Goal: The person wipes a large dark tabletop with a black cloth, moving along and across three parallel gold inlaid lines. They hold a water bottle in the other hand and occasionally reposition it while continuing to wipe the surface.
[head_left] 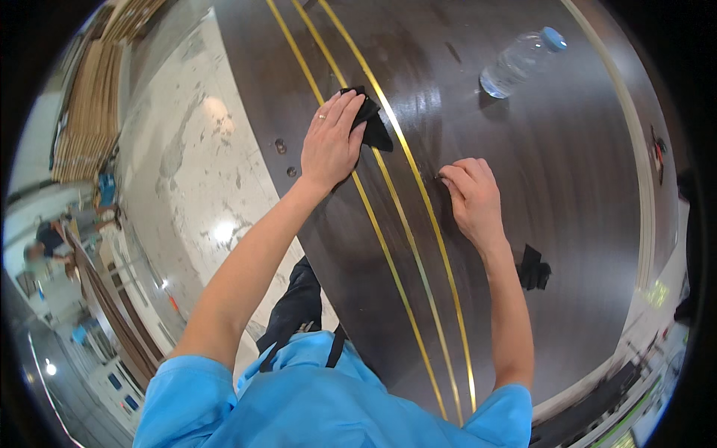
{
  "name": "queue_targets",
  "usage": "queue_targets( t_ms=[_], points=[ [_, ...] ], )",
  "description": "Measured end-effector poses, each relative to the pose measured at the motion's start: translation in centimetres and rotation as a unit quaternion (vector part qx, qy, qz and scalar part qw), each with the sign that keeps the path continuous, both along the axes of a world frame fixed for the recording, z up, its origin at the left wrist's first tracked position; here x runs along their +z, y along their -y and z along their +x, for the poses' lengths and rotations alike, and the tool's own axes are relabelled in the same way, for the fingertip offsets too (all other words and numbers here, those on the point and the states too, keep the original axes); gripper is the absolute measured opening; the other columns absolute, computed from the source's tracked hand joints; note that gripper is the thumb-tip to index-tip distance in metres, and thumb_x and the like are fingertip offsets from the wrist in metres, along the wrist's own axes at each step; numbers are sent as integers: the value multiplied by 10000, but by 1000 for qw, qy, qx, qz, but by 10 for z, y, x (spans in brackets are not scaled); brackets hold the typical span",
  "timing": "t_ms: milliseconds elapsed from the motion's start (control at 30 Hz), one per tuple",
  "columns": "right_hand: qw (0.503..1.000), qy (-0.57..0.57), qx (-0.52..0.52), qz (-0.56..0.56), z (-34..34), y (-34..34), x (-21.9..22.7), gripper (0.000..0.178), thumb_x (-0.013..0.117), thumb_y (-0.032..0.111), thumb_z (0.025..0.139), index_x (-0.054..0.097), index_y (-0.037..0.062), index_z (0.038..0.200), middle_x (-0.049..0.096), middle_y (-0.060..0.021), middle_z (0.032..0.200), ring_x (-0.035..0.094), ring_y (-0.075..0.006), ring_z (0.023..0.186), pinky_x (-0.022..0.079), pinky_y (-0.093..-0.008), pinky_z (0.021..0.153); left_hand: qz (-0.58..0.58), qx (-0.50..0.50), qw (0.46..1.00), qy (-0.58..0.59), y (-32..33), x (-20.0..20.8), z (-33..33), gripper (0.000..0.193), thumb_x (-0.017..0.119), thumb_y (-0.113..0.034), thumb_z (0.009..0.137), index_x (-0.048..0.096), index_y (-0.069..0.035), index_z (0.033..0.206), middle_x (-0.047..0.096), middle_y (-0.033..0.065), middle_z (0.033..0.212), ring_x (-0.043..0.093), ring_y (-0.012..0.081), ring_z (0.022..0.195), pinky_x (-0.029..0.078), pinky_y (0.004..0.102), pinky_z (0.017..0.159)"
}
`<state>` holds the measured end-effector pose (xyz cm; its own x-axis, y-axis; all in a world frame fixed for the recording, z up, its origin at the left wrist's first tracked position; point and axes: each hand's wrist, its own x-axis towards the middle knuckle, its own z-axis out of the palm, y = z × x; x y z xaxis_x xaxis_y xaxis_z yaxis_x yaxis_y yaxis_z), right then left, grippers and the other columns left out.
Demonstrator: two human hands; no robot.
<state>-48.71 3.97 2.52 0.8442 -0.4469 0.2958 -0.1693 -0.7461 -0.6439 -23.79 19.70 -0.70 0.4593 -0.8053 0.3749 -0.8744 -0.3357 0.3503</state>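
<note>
A dark brown panel with three gold strips running along it lies in front of me. On the strips, my left hand presses a folded black cloth, its fingers close together over the cloth. Part of the cloth sticks out to the right of the fingers. Right of the strips, my right hand is closed in a pinch just above or against the panel. A tiny dark bit may be at its fingertips, too small to name.
A clear bottle with a blue cap lies on the panel at the far right. A second black cloth piece rests right of my right forearm. Two round holes sit near the panel's left edge. Stacked boards and a person are at left.
</note>
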Motion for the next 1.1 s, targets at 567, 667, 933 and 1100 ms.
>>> queue_targets(
  t_ms=[567,667,933,1100],
  points=[
    [985,54,128,-104,2,5,-33,300,691,-57,791,713,35,1075,648,-79,1034,613,-290,971,495,-426,885,-47,93,994,20,-4,-10,5,343,621,-256,1057,645,-98,1361,669,100,1387,598,354,1312,467,443,1134],
    [985,46,126,-108,0,6,-35,298,696,-58,790,711,29,1075,646,-82,1030,613,-289,977,493,-427,891,-42,94,994,27,-4,-12,5,348,621,-267,1059,647,-99,1361,668,98,1389,599,352,1311,469,441,1133],
    [982,50,139,-116,0,6,-36,317,704,-72,783,715,27,1084,646,-80,1020,618,-282,971,494,-424,889,-63,93,993,43,-3,-15,6,332,661,-258,1029,666,-91,1316,680,88,1351,618,341,1274,490,453,1079],
    [981,50,145,-119,0,6,-35,322,698,-78,773,718,27,1077,647,-78,1018,623,-278,974,497,-421,890,-52,100,993,31,-4,-16,6,346,629,-285,1061,662,-106,1355,674,97,1386,598,343,1321,469,441,1141]
  ],
)
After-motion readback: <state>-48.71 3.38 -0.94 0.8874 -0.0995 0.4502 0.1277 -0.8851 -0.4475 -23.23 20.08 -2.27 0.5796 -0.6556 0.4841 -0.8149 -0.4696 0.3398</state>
